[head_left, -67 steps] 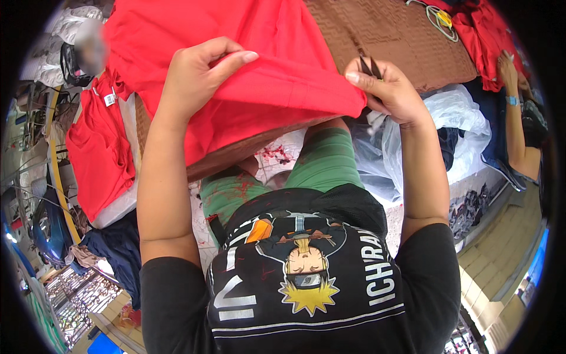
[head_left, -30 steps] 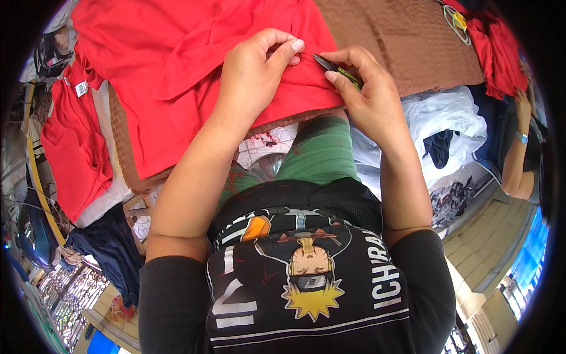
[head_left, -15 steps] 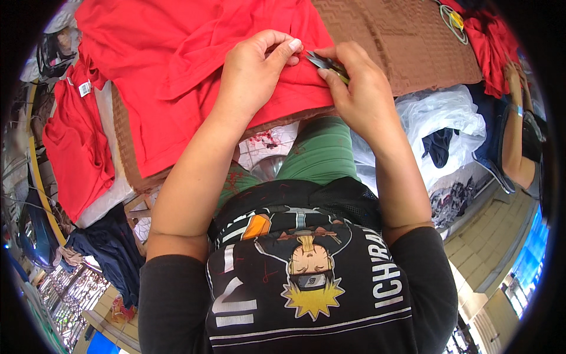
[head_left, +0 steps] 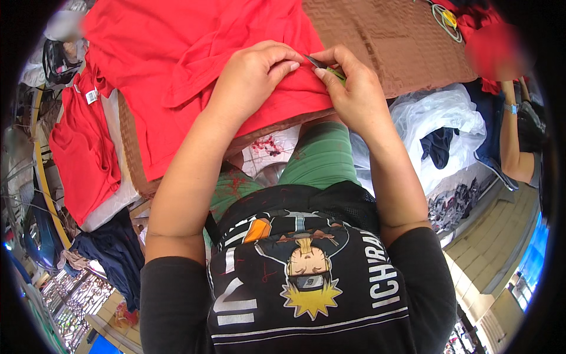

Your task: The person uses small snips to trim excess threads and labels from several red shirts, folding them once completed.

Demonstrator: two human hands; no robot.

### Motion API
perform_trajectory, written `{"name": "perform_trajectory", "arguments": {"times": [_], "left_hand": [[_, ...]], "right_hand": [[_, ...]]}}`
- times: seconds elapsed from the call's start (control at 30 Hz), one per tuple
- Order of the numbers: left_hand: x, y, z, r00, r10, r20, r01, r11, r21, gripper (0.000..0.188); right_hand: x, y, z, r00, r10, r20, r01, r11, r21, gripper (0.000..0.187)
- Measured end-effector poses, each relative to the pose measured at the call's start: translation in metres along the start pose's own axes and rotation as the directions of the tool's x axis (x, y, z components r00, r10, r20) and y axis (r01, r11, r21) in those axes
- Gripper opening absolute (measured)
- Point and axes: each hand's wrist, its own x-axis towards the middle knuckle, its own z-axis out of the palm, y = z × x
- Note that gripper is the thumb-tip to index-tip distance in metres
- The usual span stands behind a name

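Observation:
A red garment [head_left: 194, 35] lies spread over a table with a brown patterned cloth [head_left: 395, 41]. At the garment's near right part, my left hand [head_left: 259, 71] is closed in a pinch on its fabric. Close by on the right, my right hand [head_left: 356, 85] grips small thread snips [head_left: 336, 74] with dark pointed blades and a yellow-green handle. The blade tips point left, near my left fingertips and just over the red cloth. Whether any thread lies between the blades is too small to tell.
Another red garment [head_left: 88, 153] with a white tag hangs at the left, above dark cloth [head_left: 112, 253]. White plastic sheeting [head_left: 407, 130] with dark cloth inside lies at the right. A coiled cord [head_left: 445, 20] rests at the far right, near another person's arm [head_left: 512, 124].
My left fingers have come down and flattened closer to the cloth. The snips have turned slightly in my right hand, and the co-worker's arm and red cloth at the right have shifted.

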Motion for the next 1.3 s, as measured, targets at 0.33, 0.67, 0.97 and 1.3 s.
{"name": "perform_trajectory", "arguments": {"times": [0.33,0.67,0.97,1.3], "left_hand": [[-0.001,-0.003,0.014,0.99,0.102,-0.102,-0.075,0.967,0.242,0.012],[0.002,-0.011,0.005,0.999,-0.031,-0.033,0.033,0.998,0.05,0.014],[-0.001,-0.007,0.005,0.993,-0.105,-0.062,0.102,0.993,-0.051,0.009],[-0.003,-0.005,0.005,0.989,-0.116,-0.092,0.103,0.985,-0.137,0.01]], "right_hand": [[-0.001,0.002,0.0,1.0,0.002,0.006,-0.002,1.0,-0.03,0.018],[-0.001,0.001,-0.003,0.99,-0.114,0.087,0.128,0.975,-0.182,0.016],[0.004,-0.013,-0.001,0.984,-0.049,0.17,0.099,0.949,-0.298,0.015],[0.002,-0.01,-0.003,0.992,-0.063,0.113,0.092,0.957,-0.273,0.017]]}}
